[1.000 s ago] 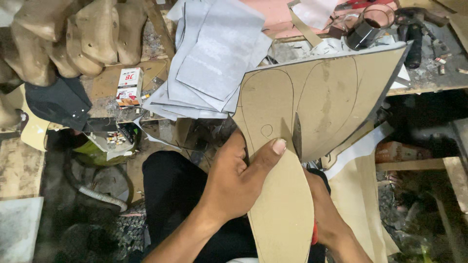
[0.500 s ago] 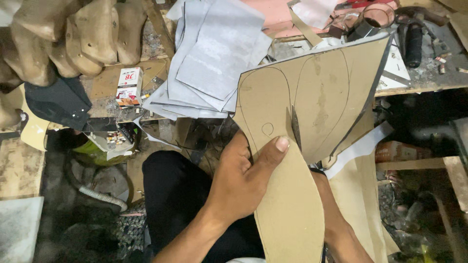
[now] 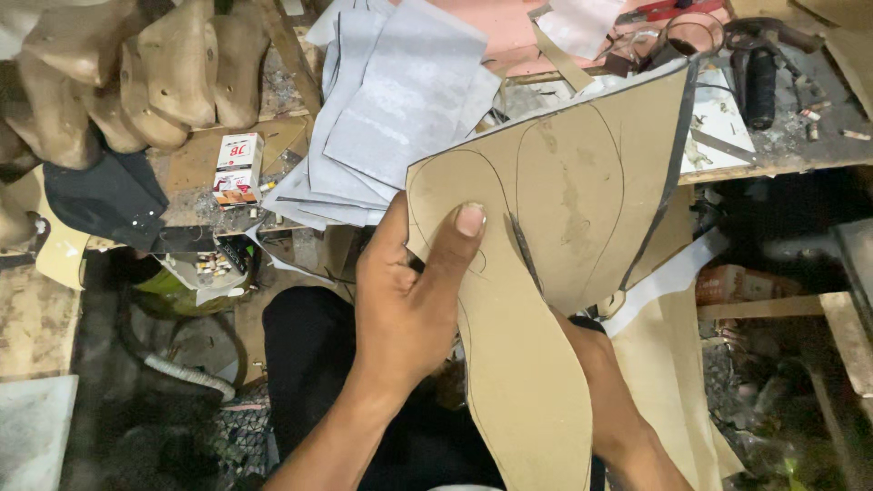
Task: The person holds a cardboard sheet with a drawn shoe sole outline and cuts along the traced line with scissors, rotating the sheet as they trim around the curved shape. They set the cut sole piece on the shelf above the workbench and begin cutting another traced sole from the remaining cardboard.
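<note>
Gripping a tan board sheet (image 3: 564, 200), the left hand (image 3: 409, 309) has its thumb pressed flat on top and the other fingers curled out of sight underneath, so it clamps the sheet near the cut edge. A sole-shaped tongue of the same board (image 3: 523, 391), partly cut free, hangs down just below the thumb. Sheet looks light, stiff but bendy, likely to crease if folded hard; best held close to the cut line, where the thumb already sits, so the strip doesn't flap.

Right hand (image 3: 605, 382) is mostly hidden behind the tongue; only wrist and forearm show, so I cannot tell whether its fingers are apart or closed. A dark thin blade (image 3: 526, 255) pokes up just right of the thumb, probably scissors; handles not visible.

Pencilled sole outlines run across the sheet above the thumb. Beyond the fingertips lies a fan of grey cut sheets (image 3: 391, 118), further left a small printed box (image 3: 236, 168) and wooden shoe lasts (image 3: 173, 73). Far right of the sheet a black-handled tool (image 3: 759, 82) sits on the cluttered bench (image 3: 800, 150); small items there too blurred to name.
</note>
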Tool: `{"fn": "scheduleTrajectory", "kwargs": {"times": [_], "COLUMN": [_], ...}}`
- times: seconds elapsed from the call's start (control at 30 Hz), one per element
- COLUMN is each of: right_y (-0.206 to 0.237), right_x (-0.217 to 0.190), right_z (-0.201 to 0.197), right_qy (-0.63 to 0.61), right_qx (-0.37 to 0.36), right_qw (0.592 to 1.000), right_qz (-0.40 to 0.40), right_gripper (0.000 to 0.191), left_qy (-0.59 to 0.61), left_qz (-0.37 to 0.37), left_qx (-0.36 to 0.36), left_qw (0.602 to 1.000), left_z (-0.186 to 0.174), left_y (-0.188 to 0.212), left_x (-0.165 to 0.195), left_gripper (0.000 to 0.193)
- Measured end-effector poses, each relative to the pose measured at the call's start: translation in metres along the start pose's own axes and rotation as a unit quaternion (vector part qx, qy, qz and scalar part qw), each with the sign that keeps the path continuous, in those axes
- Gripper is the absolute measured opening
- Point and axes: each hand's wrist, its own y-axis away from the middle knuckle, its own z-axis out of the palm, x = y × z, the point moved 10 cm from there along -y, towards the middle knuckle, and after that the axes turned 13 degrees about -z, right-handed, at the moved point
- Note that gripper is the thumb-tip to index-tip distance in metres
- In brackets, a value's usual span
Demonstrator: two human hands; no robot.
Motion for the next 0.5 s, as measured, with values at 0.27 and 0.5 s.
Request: {"fn": "scheduleTrajectory", "kwargs": {"times": [0.27, 0.5], "right_y": [0.002, 0.016], "right_x": [0.018, 0.035], "right_z": [0.005, 0.005], "right_qy": [-0.105, -0.061], "right_qx": [0.017, 0.006], "right_qw": [0.982, 0.977], "right_qz": [0.156, 0.205], "right_gripper": [0.051, 0.048], "left_qy": [0.018, 0.014], "left_qz": [-0.016, -0.009], "left_qx": [-0.042, -0.052], "left_qw": [0.999, 0.999], "left_z": [0.016, 0.017], "left_y": [0.012, 0.014], "left_x": [-0.011, -0.010], "left_gripper": [0.042, 0.042]}}
